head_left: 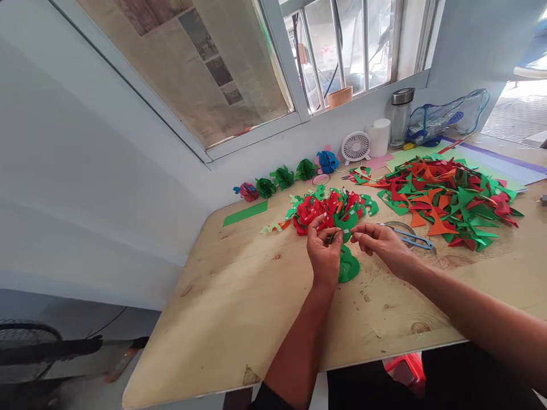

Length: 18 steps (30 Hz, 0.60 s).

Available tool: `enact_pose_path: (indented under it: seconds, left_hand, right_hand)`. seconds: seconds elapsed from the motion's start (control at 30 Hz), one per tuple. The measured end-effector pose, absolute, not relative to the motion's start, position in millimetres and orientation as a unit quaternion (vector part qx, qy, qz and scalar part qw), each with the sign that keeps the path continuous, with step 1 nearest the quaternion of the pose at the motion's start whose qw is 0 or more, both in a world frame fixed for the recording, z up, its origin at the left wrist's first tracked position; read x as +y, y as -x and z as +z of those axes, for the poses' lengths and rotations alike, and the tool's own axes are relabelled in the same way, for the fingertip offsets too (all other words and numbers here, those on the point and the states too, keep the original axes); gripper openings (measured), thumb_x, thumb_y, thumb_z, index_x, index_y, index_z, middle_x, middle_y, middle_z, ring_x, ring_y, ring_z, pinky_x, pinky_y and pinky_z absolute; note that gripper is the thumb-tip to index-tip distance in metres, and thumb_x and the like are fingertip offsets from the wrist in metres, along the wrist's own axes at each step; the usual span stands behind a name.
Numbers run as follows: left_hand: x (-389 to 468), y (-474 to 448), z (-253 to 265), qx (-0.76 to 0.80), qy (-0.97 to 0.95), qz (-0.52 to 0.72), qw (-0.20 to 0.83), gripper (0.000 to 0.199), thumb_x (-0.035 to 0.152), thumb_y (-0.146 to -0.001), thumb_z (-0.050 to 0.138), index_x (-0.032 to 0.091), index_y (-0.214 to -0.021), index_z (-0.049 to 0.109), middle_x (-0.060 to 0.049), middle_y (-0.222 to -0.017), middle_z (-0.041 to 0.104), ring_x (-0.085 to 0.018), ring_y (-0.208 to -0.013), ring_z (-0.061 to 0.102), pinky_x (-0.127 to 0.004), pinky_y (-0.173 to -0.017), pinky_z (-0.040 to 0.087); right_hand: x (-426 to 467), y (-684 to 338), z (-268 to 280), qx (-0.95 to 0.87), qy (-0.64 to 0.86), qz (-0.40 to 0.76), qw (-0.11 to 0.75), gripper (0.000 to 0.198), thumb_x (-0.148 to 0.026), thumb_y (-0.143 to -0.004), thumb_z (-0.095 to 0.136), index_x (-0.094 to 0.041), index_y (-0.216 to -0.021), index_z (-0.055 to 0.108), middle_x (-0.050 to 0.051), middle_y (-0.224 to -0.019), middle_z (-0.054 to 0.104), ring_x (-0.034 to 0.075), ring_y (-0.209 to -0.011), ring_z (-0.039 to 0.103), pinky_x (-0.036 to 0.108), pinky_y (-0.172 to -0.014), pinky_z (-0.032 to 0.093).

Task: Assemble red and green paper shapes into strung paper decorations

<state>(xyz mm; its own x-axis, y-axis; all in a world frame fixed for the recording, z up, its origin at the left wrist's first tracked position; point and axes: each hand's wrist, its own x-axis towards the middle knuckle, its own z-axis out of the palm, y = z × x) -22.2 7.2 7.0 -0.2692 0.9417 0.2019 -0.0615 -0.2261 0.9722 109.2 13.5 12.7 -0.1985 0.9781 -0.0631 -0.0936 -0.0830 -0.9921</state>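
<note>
My left hand (323, 256) has its fingers closed on a green paper cutout (345, 221), which is curved and carries small whitish squares. Just to its right, my right hand (382, 242) is in a pinch close to the cutout's edge; whatever lies between its fingertips is too small to make out. Another green cutout (350, 265) rests on the table beneath my hands. Directly behind them is a bunch of red paper petals (308, 213) dotted with whitish squares. A blue-handled cutter or pair of scissors (414, 240) lies by my right wrist.
A heap of red, orange and green paper scraps (444, 199) covers the right of the wooden table (239, 307). Along the wall stand green paper pompoms (284, 177), a small white fan (356, 147), a white roll (380, 138) and a glass bottle (400, 122). A green strip (245, 213) lies left.
</note>
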Motion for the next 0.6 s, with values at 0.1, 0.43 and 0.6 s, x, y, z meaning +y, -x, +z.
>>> enact_pose_path:
  seconds: [0.1,0.43,0.6]
  left_hand:
    - [5.4,19.7,6.7,0.484,-0.474,0.625,0.388,0.049,0.023,-0.072,0.066,0.018,-0.118,0.048,-0.002,-0.075,0.067,-0.013,-0.072,0.063,-0.025,-0.069,0.048]
    - [3.4,17.0,4.0,0.483,-0.503,0.613,0.371,0.049,0.018,-0.074,0.063,0.020,-0.121,0.048,-0.001,-0.077,0.066,-0.013,-0.076,0.063,-0.026,-0.074,0.049]
    - [3.3,16.8,3.8,0.479,-0.509,0.613,0.369,0.042,0.020,-0.076,0.062,0.019,-0.117,0.050,-0.005,-0.089,0.067,-0.014,-0.080,0.064,-0.026,-0.073,0.051]
  right_hand:
    - [14.7,-110.2,13.4,-0.543,0.454,0.548,0.446,0.025,-0.042,-0.070,0.063,-0.018,-0.069,0.059,-0.002,-0.060,0.052,0.010,-0.053,0.041,0.025,-0.048,0.030]
    - [16.6,-113.8,6.0,-0.607,0.480,0.426,0.469,0.022,-0.040,-0.076,0.057,-0.019,-0.071,0.056,-0.004,-0.060,0.039,0.011,-0.056,0.034,0.027,-0.052,0.028]
    - [16.2,-114.8,7.1,-0.595,0.488,0.427,0.474,0.024,-0.042,-0.076,0.056,-0.019,-0.068,0.054,-0.004,-0.059,0.039,0.011,-0.055,0.033,0.027,-0.051,0.027]
